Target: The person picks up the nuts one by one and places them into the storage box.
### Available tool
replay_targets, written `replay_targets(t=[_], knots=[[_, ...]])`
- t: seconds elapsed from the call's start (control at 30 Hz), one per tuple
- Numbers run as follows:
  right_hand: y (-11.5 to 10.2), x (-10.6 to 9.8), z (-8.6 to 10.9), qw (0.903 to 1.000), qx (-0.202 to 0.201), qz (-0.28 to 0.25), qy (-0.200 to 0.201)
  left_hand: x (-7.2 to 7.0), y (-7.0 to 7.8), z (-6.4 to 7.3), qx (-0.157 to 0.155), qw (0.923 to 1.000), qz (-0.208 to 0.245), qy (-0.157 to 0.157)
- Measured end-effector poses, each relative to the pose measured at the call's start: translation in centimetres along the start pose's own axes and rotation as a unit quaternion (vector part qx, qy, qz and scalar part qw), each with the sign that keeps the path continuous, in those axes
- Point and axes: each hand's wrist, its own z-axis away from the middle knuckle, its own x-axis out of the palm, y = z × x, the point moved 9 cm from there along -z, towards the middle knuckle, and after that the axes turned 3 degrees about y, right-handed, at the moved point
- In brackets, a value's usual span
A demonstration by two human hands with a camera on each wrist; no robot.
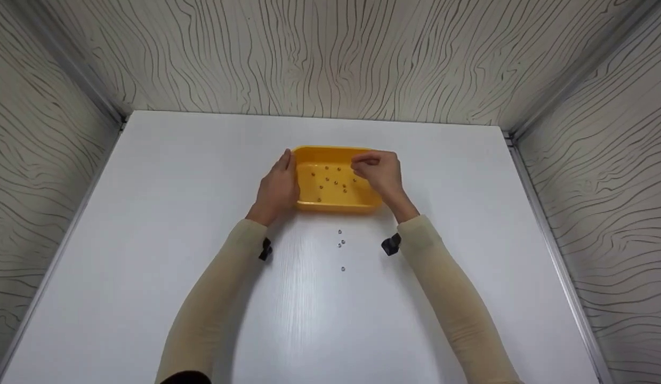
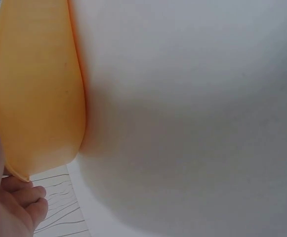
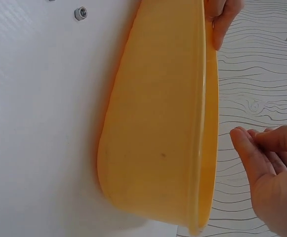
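A yellow plastic bin [image 1: 341, 207] sits on the white table with several small metal nuts [image 1: 336, 183] scattered over its floor. My left hand [image 1: 279, 188] grips the bin's left side, with curled fingers [image 2: 28, 197] at its rim in the left wrist view. Over the bin's right part, my right hand [image 1: 381, 170] is raised above the rim. Its thumb and fingertips meet in the right wrist view; no nut shows between them, though the inside of the pinch is hidden. Several more nuts lie on the table in front of the bin, one nut [image 3: 81, 13] showing close up.
The white tabletop [image 1: 176, 176] reaches to a wood-grain patterned wall [image 1: 320, 58] behind the bin. Similar side panels with metal rails [image 1: 554, 256] border the table left and right. A black wrist camera [image 1: 391, 244] hangs beside the right sleeve.
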Motion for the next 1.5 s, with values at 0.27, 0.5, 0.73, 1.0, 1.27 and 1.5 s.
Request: replay_targets(t=[0.27,0.5,0.73,1.0,1.27,1.5], knots=[[-0.7,0.0,1.1,0.9991,-0.041,0.006,-0.007,0.0,0.0,0.1,0.006,1.0,0.004,0.001],[-0.8,0.0,2.0,0.9979,-0.059,-0.009,-0.027,-0.3,0.2,0.1,0.021,0.9997,0.001,0.014],[-1.1,-0.2,3.0,0.9955,-0.084,-0.001,-0.044,-0.3,0.2,0.0,0.025,0.9996,-0.009,0.006],[-1.3,-0.5,4.7,0.993,-0.098,-0.001,-0.066,-0.1,0.1,-0.1,0.025,0.9997,-0.002,0.009],[-1.7,-0.7,6.8,0.9868,-0.13,0.007,-0.096,-0.2,0.2,-0.1,0.032,0.9993,-0.011,0.013],[-1.3,-0.4,8.5,0.9824,-0.138,0.037,-0.121,-0.2,0.1,0.0,0.033,0.9992,-0.012,0.017]])
